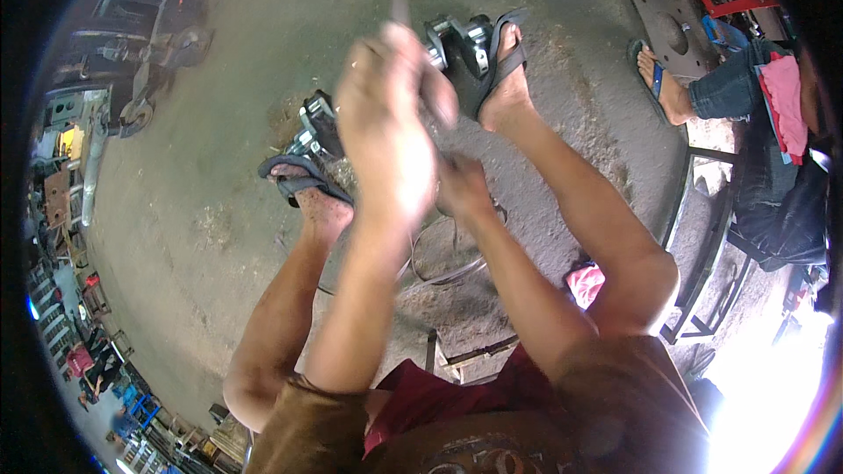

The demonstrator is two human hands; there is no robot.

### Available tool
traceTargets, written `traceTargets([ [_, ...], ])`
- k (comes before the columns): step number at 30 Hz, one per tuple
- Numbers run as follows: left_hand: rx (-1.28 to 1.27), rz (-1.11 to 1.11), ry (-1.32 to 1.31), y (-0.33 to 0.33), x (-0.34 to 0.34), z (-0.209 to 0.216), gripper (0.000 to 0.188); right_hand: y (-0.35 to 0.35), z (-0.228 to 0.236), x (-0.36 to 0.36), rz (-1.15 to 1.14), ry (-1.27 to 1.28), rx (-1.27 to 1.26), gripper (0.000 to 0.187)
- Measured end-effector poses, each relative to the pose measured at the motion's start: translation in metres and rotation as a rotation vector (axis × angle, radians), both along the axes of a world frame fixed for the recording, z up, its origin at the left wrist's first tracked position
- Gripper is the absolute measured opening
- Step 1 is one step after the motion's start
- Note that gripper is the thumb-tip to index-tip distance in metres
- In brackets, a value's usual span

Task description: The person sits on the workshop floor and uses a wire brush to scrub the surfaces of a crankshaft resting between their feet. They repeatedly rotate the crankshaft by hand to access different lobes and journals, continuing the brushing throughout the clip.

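Raised in the middle, my left hand is smeared by motion, its fingers looking curled. A thin grey strip-like thing sticks up out of the top of its fist; its kind is too blurred to tell. Lower and to the right is my right hand, closed, with whatever is in its fingers mostly hidden behind my left hand. Beyond the hands, a black and shiny metal part lies against my right sandal. A similar metal part sits by my left sandal.
Thin looped wire or strap lies on the rough floor between my legs. A pink cloth is beside my right leg. Another person's foot and a dark metal frame stand at right. Metal machinery fills the left.
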State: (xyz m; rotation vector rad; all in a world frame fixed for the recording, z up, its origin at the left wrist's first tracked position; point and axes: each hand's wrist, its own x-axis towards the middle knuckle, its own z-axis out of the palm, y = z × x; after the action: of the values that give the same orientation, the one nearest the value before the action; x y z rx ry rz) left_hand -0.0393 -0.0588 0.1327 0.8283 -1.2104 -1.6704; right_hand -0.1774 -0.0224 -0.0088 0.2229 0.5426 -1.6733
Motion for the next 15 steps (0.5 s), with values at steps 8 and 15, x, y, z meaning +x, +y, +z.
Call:
traceTargets([
  [8,0.469,0.078,-0.085,0.098,0.019,-0.046,0.022,-0.005,0.007,0.006,-0.086,0.152,0.067,0.069],
  [15,0.452,0.101,-0.127,0.075,0.020,-0.113,0.022,0.095,-0.003,0.113,0.151,0.675,0.469,0.071],
])
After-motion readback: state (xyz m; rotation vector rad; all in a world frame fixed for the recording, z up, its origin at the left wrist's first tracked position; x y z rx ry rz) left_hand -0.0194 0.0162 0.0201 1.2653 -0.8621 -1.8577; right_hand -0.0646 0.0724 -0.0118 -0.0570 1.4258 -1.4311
